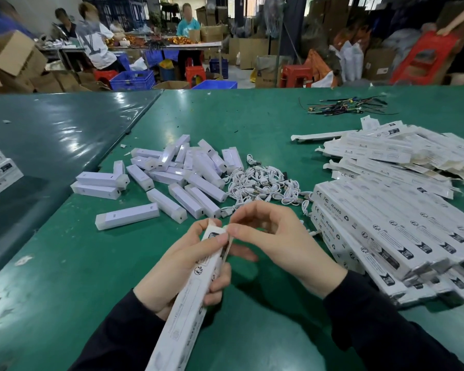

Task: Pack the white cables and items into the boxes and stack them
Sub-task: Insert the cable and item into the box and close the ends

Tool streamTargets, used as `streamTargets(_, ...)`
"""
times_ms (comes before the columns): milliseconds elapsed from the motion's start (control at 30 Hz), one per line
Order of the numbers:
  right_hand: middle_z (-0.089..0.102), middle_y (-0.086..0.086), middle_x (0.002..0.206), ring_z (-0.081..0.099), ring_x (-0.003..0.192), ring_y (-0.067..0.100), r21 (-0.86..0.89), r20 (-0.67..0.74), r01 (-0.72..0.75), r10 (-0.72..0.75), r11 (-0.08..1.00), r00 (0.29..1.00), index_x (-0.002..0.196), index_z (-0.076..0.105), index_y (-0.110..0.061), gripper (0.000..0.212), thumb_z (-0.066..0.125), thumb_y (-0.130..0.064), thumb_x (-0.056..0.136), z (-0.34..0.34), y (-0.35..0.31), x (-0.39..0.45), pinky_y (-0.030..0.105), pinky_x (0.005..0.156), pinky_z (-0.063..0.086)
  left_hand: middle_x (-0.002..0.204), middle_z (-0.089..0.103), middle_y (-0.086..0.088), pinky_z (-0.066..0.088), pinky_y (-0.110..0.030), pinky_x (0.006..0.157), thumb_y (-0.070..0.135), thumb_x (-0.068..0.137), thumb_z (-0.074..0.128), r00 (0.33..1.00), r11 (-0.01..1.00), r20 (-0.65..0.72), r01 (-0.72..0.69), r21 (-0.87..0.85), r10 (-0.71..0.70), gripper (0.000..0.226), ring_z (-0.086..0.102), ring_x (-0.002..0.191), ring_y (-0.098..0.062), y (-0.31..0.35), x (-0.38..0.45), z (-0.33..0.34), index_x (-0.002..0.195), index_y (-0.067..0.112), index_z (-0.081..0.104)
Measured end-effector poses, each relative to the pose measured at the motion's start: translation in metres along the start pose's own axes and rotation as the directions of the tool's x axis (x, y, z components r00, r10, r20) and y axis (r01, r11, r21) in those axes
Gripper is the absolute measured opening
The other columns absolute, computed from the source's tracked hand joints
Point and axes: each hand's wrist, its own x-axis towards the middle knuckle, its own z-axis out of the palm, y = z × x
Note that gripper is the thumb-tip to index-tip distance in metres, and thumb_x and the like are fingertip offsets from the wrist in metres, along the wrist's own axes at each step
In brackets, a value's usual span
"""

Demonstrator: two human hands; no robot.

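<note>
Now we steady the long white box (pixel 188 285) in our left hand's (pixel 177 266) curled grip, just before the cable pile (pixel 263 183), while our right hand (pixel 273 236) pinches its end flap (pixel 227 236), best tucked squarely.

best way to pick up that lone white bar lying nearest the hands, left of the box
Grip the white bar across its two long sides near the middle, coming from above. It lies flat on the green table, apart from the pile, so both long edges are free, and mid-length keeps it level.
</note>
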Motion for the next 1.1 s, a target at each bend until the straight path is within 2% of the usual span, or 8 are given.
streamTargets(200,0.074,-0.007,0.079,0.063,0.072,0.004,0.037,-0.014,0.010,-0.009,0.999,1.000,0.082,0.078,-0.022,0.012,0.073,-0.012,0.085,0.004,0.000,-0.001,0.008,0.064,0.044,0.087,0.054,-0.014,0.034,-0.020,0.033,0.017,0.071,0.056,0.994,0.970,-0.084,-0.093,-0.227,0.076,0.031,0.040,0.048,-0.022,0.002,0.001,0.004,0.101,0.018,0.048)
streamTargets(300,0.073,-0.013,0.080,0.061,0.068,-0.005,0.065,0.019,-0.020,0.019,0.998,1.000,0.084,0.077,-0.026,0.010,0.073,-0.017,0.085,0.006,0.001,-0.001,0.007,0.061,0.044,0.080,0.056,-0.015,0.044,-0.025,0.037,0.013,0.083,0.052,0.979,0.977,-0.153,-0.157,-0.144,0.135,0.023,0.053,0.053,-0.025,0.000,0.001,0.004,0.106,0.012,0.054)
streamTargets(400,0.071,-0.011,0.080,0.061,0.067,-0.001,0.073,0.054,-0.058,0.054,0.996,0.997,0.085,0.076,-0.027,0.010,0.071,-0.019,0.086,0.004,0.002,-0.001,0.012,0.060,0.046,0.087,0.066,-0.019,0.057,-0.036,0.052,0.013,0.086,0.053,0.966,0.976,-0.160,-0.213,-0.037,0.205,0.024,0.067,0.068,-0.027,-0.001,0.001,0.004,0.108,0.004,0.055)
streamTargets(533,0.068,-0.009,0.085,0.060,0.071,0.003,0.073,0.086,-0.068,0.062,0.995,0.994,0.085,0.075,-0.027,0.014,0.070,-0.014,0.087,0.002,0.002,0.001,0.017,0.064,0.047,0.095,0.069,-0.022,0.059,-0.046,0.062,0.012,0.084,0.055,0.958,0.970,-0.164,-0.244,-0.021,0.237,0.025,0.071,0.081,-0.033,-0.002,0.003,0.004,0.107,0.002,0.054)
streamTargets(667,0.070,-0.001,0.087,0.061,0.074,0.009,0.099,0.061,-0.071,0.066,0.993,0.996,0.087,0.073,-0.021,0.014,0.075,-0.008,0.082,0.000,0.004,0.000,0.019,0.065,0.048,0.085,0.066,-0.021,0.058,-0.044,0.049,0.019,0.080,0.062,0.956,0.976,-0.200,-0.201,0.087,0.214,0.017,0.070,0.068,-0.031,-0.004,0.003,0.004,0.093,0.009,0.062)
streamTargets(833,0.072,0.006,0.086,0.066,0.070,0.014,0.271,-0.028,-0.227,0.243,0.935,0.970,0.097,0.072,-0.011,0.014,0.070,-0.020,0.086,0.001,0.004,0.002,0.023,0.063,0.051,0.082,0.059,-0.026,0.049,-0.030,0.036,0.015,0.082,0.059,0.953,0.972,-0.206,-0.198,0.126,0.221,0.017,0.057,0.046,-0.027,-0.007,0.007,0.004,0.087,0.002,0.050)
streamTargets(933,0.075,0.007,0.090,0.065,0.073,0.010,0.225,-0.006,-0.255,0.263,0.941,0.965,0.094,0.077,-0.005,0.027,0.064,-0.028,0.092,0.003,0.006,0.002,0.021,0.066,0.050,0.077,0.053,-0.025,0.045,-0.026,0.034,0.015,0.080,0.061,0.945,0.961,-0.208,-0.217,0.171,0.251,0.018,0.054,0.041,-0.025,-0.012,0.009,0.005,0.085,0.001,0.050)
streamTargets(1100,0.077,-0.001,0.094,0.070,0.093,0.010,0.116,0.009,-0.255,0.256,0.960,0.967,0.094,0.079,-0.014,0.015,0.069,-0.023,0.088,0.004,0.007,0.000,0.019,0.074,0.049,0.093,0.051,-0.018,0.044,-0.028,0.035,0.017,0.075,0.064,0.930,0.952,-0.248,-0.222,0.209,0.272,0.036,0.051,0.048,-0.027,-0.018,0.013,0.003,0.100,0.012,0.039)
